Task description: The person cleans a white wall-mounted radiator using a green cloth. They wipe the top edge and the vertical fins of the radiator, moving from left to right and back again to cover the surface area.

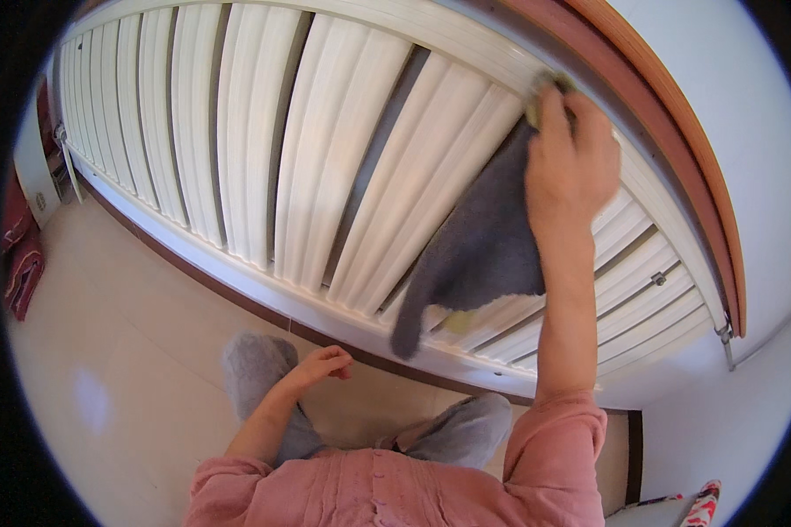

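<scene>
My right hand (570, 165) is raised to the top rail of a white ribbed radiator (343, 145), gripping a dark grey cloth (481, 230). The fingertips and the bunched part of the cloth are blurred against the rail. From the hand the cloth hangs down over the radiator's sections, its narrow end reaching close to the bottom edge. My left hand (326, 365) is low, by my knee (260, 365), with its fingers loosely curled and nothing visible in them.
Above the radiator runs a brown wooden sill (672, 118). A pipe valve (724, 332) sits at its right end. Beige floor tiles (118, 316) and a dark skirting strip (250, 296) lie below. Folded red fabric (23, 277) is at the far left.
</scene>
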A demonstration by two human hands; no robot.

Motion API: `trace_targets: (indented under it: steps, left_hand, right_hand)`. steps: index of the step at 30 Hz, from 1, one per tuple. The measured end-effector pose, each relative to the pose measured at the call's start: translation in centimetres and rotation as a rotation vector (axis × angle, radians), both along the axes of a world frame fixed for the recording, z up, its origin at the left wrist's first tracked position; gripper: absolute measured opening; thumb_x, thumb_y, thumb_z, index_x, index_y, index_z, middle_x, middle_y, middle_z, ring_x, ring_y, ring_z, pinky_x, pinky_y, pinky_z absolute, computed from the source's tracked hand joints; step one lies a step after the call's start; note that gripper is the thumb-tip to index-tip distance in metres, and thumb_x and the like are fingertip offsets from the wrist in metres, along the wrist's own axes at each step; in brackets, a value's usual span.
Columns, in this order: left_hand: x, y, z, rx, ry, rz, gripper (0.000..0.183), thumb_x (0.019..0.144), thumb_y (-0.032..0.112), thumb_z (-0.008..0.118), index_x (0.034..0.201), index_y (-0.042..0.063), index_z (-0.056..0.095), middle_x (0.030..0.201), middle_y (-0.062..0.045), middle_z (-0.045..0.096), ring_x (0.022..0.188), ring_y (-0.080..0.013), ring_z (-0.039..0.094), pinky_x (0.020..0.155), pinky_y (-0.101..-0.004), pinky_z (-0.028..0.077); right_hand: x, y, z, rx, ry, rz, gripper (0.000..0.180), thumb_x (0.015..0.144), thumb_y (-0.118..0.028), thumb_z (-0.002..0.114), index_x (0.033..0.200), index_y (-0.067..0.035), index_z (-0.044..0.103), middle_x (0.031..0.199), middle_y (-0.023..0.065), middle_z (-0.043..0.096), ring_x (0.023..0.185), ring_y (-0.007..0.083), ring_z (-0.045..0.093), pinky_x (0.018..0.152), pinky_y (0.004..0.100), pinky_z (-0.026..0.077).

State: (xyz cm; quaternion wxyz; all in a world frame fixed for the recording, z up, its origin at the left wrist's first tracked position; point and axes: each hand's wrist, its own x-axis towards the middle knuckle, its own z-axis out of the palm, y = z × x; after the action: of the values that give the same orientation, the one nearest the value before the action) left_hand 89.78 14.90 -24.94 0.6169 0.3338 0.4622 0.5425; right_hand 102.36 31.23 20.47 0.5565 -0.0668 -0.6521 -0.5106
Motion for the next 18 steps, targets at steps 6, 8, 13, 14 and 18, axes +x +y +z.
trace_targets:
  steps: [6, 8, 13, 14, 18]
  left_hand:
    - [-0.5, -1.7, 1.3, 0.012, -0.019, 0.007, 0.026, 0.096, 0.029, 0.061, 0.102, 0.004, 0.063, 0.089, -0.005, 0.067, 0.087, -0.015, 0.064, 0.084, -0.0292, 0.049]
    - [-0.2, -1.6, 1.6, 0.02, -0.025, -0.022, 0.026, 0.096, 0.029, 0.061, 0.102, 0.004, 0.063, 0.088, -0.005, 0.067, 0.086, -0.0149, 0.064, 0.084, -0.0291, 0.049]
    - [-0.5, -1.4, 0.7, 0.015, 0.014, -0.05, 0.025, 0.096, 0.029, 0.061, 0.102, 0.004, 0.064, 0.088, -0.005, 0.067, 0.086, -0.0146, 0.064, 0.084, -0.0287, 0.049]
    - [-0.4, -1.3, 0.8, 0.007, 0.016, -0.055, 0.025, 0.096, 0.029, 0.061, 0.102, 0.004, 0.064, 0.088, -0.005, 0.067, 0.085, -0.0145, 0.064, 0.083, -0.0287, 0.049]
    - [-0.4, -1.2, 0.8, -0.012, 0.002, -0.06, 0.025, 0.096, 0.029, 0.061, 0.101, 0.005, 0.064, 0.087, -0.005, 0.067, 0.084, -0.0141, 0.064, 0.082, -0.0285, 0.049]
  right_hand:
    - [13.3, 3.0, -3.8, -0.267, 0.209, -0.227, 0.017, 0.071, 0.006, 0.064, 0.088, 0.001, 0.064, 0.113, 0.0221, 0.06, 0.092, 0.0389, 0.062, 0.075, 0.0422, 0.052]
    - [17.0, 3.2, -3.7, -0.318, 0.339, -0.315, 0.016, 0.079, 0.006, 0.059, 0.094, 0.003, 0.063, 0.113, 0.0221, 0.056, 0.091, 0.0386, 0.06, 0.076, 0.0417, 0.051]
    - [13.4, 2.1, -3.3, -0.318, 0.341, -0.17, 0.023, 0.078, 0.008, 0.057, 0.101, 0.009, 0.06, 0.11, 0.0258, 0.053, 0.099, 0.0413, 0.056, 0.085, 0.0456, 0.048]
    - [12.5, 1.9, -3.0, -0.3, 0.323, -0.162, 0.025, 0.078, 0.008, 0.057, 0.103, 0.008, 0.061, 0.111, 0.0265, 0.053, 0.099, 0.0418, 0.056, 0.086, 0.0457, 0.048]
    - [6.6, 1.5, -1.6, -0.226, 0.22, -0.036, 0.036, 0.074, 0.006, 0.06, 0.111, 0.005, 0.064, 0.11, 0.0263, 0.056, 0.098, 0.0408, 0.057, 0.086, 0.0452, 0.049]
